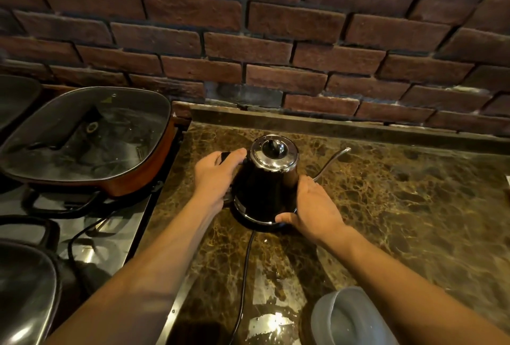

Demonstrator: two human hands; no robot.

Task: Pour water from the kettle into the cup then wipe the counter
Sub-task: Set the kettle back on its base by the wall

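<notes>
Both hands on the black kettle [266, 179], which sits on its base on the marble counter [400, 206].

Nearest the camera, a grey container [347, 320] pokes in at the bottom edge beside the right forearm, and a black cord [244, 284] runs up the counter to the base [248, 220]. Right hand [311, 206], fingers spread open, cups the kettle's lower flank with the thumb down at the base rim. Left hand [214, 173] is wrapped around the handle [225, 157] (thumb laid along the top). The thin gooseneck spout [335, 158] points away to the right. Over on the stove, left, a glass-lidded orange pan [88, 140]; a brick wall [276, 41] behind.
</notes>
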